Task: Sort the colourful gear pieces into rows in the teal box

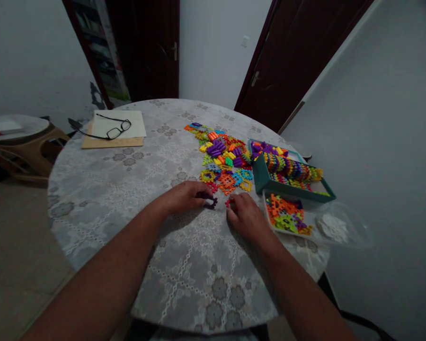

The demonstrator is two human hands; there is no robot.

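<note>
My left hand (pixel 189 196) is closed on a dark purple plastic building piece (pixel 210 203) with notched edges, held just above or on the tablecloth. Across a small gap, my right hand (pixel 246 213) pinches a small red-pink building piece (pixel 228 203), most of it hidden by the fingers. The two pieces are apart. Right beyond the hands lies a loose pile of colourful interlocking pieces (pixel 227 181), with orange, blue and yellow flat ones nearest and purple ribbed ones (pixel 216 148) farther back.
On the right stand a green box (pixel 262 176) with a long multicoloured assembled row and a clear plastic tub (pixel 270 222) of flat pieces. A transparent lid (pixel 358 232) holds a whitish packet (pixel 332 228). Glasses (pixel 114 132) rest on papers (pixel 138 124) at the far left.
</note>
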